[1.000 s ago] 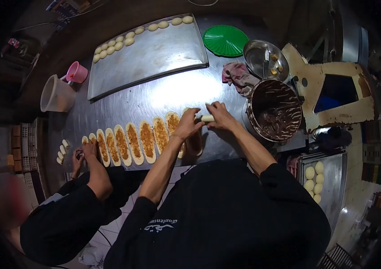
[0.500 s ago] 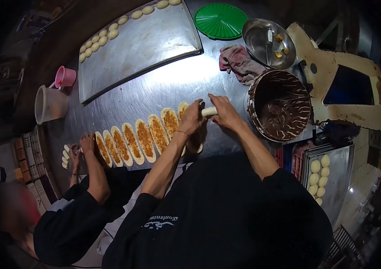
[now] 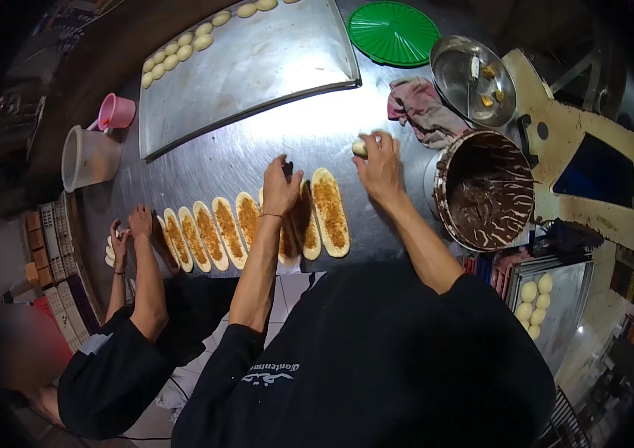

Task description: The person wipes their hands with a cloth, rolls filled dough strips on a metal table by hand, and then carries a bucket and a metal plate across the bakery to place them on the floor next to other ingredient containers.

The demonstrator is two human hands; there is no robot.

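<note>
Several long flat dough strips with an orange-brown filling lie side by side on the metal table. My left hand is above the strips toward the right of the row, fingers apart and nothing seen in it. Farther right, my right hand has its fingers on a small pale dough roll, which shows at its left side. The rightmost strip lies between my two hands, fully in sight. My left hand and forearm cover parts of the strips below them.
A co-worker's hands are at the row's left end, near small dough rolls. Behind lies a tray with dough balls. A chocolate-smeared bucket, cloth, steel bowl and green lid are at right.
My hands have moved apart, the left one to the left and the right one up and to the right with the roll. The rightmost strip has come into full sight.
</note>
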